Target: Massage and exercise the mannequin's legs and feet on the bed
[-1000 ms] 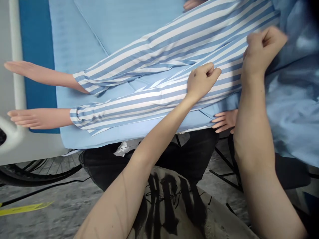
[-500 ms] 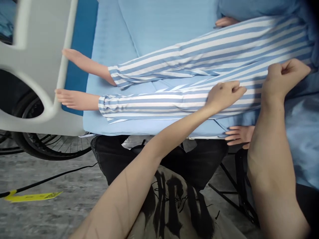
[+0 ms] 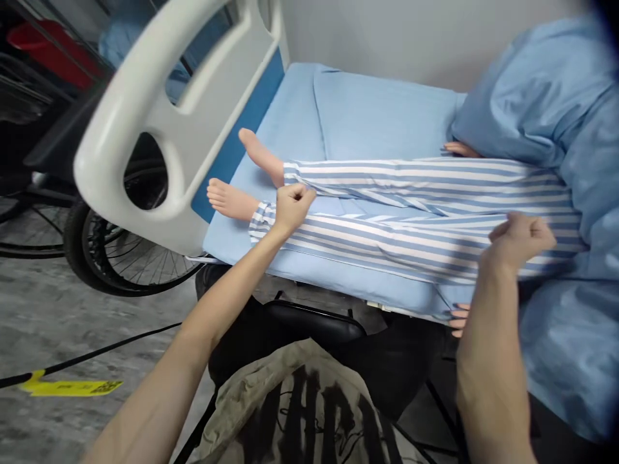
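Observation:
My left hand [image 3: 294,207] is curled into a fist over the lower legs of a figure lying on the bed, close to the ankles. Nothing shows inside it. Farther right, my right hand [image 3: 521,240] is also a closed fist, above the thigh of the nearer leg, with a shadow beside it on the cloth. Whether either fist touches the cloth I cannot tell. Blue-and-white striped trousers [image 3: 387,238] cover both legs. The bare feet, the nearer foot [image 3: 232,200] among them, point toward the footboard. A blue quilt [image 3: 580,129] hides the upper body.
A white bed footboard [image 3: 193,138] stands at the left, with a wheelchair wheel [image 3: 140,245] behind and below it. Light-blue sheet [image 3: 382,109] covers the mattress. Below the bed edge is a black seat [image 3: 314,322]. A black cable [image 3: 106,351] with a yellow tag [image 3: 72,386] crosses in front.
The view has tilted up and shifted, showing more of the footboard and quilt. My left fist has moved from near the knee toward the ankles. My right fist remains over the thigh area.

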`<action>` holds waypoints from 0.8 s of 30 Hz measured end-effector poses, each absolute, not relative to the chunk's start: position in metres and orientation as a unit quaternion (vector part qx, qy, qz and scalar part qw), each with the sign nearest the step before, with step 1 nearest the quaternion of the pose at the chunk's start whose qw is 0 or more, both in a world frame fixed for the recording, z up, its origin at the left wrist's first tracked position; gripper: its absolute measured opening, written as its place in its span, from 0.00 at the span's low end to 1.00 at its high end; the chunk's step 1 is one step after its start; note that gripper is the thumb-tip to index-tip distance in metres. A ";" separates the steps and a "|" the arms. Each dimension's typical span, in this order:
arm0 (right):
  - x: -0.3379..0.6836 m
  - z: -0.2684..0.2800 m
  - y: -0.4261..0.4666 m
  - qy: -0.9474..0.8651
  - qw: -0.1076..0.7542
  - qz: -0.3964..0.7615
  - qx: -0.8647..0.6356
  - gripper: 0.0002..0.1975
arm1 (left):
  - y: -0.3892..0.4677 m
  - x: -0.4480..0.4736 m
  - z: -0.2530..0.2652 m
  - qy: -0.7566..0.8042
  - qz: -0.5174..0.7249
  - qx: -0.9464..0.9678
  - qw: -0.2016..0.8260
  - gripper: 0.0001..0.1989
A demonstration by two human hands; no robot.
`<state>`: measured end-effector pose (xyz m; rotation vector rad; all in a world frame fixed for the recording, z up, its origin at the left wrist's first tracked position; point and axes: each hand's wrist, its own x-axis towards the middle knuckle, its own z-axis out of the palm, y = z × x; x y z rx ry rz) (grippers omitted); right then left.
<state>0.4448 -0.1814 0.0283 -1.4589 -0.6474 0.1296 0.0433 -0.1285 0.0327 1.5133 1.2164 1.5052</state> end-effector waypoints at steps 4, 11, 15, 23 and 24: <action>0.284 0.041 -0.168 -0.465 0.672 0.195 -0.543 0.24 | -0.115 0.010 0.049 0.503 0.614 0.509 0.333 0.27; 0.120 0.071 -0.169 -0.567 0.582 0.356 -0.462 0.26 | -0.107 -0.001 0.019 0.521 0.591 0.480 0.385 0.26; 0.117 0.062 -0.169 -0.578 0.565 0.365 -0.462 0.25 | -0.108 -0.011 -0.009 0.542 0.544 0.491 0.412 0.24; 0.141 -0.012 -0.141 -0.565 0.500 0.395 -0.523 0.21 | -0.117 0.011 -0.001 0.526 0.576 0.464 0.420 0.21; 0.143 -0.009 -0.141 -0.550 0.520 0.405 -0.513 0.22 | -0.117 0.017 -0.002 0.522 0.573 0.466 0.426 0.21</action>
